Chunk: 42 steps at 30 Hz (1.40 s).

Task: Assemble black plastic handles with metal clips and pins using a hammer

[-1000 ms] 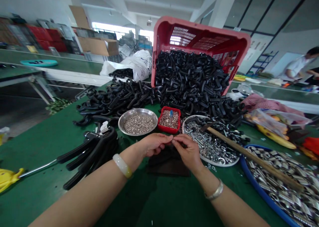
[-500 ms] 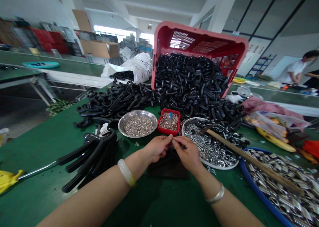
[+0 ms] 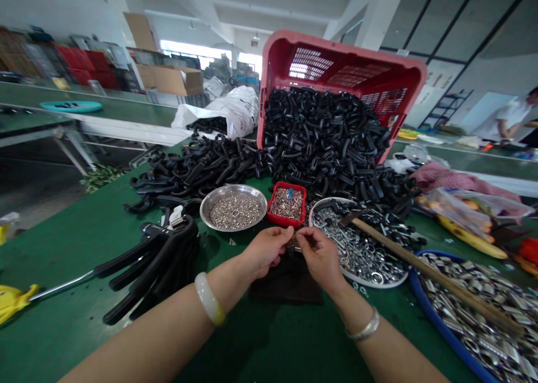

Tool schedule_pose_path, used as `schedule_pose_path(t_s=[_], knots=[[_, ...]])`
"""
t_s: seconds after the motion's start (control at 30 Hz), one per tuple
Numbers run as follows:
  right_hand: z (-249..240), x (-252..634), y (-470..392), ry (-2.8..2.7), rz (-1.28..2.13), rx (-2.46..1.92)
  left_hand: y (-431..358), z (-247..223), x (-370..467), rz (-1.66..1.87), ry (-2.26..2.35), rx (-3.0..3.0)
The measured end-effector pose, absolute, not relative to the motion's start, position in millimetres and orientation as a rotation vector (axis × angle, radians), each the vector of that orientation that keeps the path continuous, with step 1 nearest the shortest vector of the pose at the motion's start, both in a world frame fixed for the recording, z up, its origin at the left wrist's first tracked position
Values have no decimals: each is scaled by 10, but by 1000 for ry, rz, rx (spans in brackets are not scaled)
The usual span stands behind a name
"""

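- A small dark metal part sits pinched between both hands, just above a dark flat mat on the green table.
- Left hand: thumb and fingertips closed on the part's left end; a pale jade bangle rings that wrist.
- Right hand: fingers curled in, tips closed on the part's right end, meeting the left fingertips; a silver bracelet on that wrist.
- Just beyond the hands, a small red plastic tray of tiny metal pieces.
- Left of it, a round steel dish of small silvery rings.
- Right of it, a white round plate heaped with shiny metal hardware, a wooden-handled hammer lying across it.
- Far right, a blue-rimmed basin of flat metal clips.
- Left, a bundle of black long-handled grips lying on the table.
- Behind everything, a tipped red plastic crate spilling a heap of black curved plastic pieces.
- Far right background, another person in a white shirt at a different table.
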State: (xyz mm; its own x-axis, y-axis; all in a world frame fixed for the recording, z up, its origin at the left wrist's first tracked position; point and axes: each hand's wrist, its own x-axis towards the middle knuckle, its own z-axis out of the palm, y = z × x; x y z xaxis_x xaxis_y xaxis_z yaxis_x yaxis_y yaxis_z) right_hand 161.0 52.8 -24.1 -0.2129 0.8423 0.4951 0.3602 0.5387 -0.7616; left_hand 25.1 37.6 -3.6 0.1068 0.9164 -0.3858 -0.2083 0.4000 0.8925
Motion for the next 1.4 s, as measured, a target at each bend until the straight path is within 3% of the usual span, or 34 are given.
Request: schedule_pose_path(t_s=[0.17, 0.57, 0.7, 0.8, 1.0, 1.4], knots=[[-274, 1631, 539, -1804, 610, -1047, 396, 2, 215, 987, 1279, 888], [-127, 1764, 597, -1549, 1072, -1056, 401, 30, 201, 976, 1310, 941], [-153, 1855, 630, -1513, 1179, -1027, 459, -23, 103, 1047, 1407, 1234], [-201, 1860, 618, -1584, 1205, -1066, 494, -76, 5, 897, 1598, 1653], [-290, 1775, 563, -1981, 809, -1105, 436, -105, -17, 480, 1811, 2121], [-444, 1668, 459, -2194, 195, -1053, 391, -202, 5, 603, 1869, 1987]])
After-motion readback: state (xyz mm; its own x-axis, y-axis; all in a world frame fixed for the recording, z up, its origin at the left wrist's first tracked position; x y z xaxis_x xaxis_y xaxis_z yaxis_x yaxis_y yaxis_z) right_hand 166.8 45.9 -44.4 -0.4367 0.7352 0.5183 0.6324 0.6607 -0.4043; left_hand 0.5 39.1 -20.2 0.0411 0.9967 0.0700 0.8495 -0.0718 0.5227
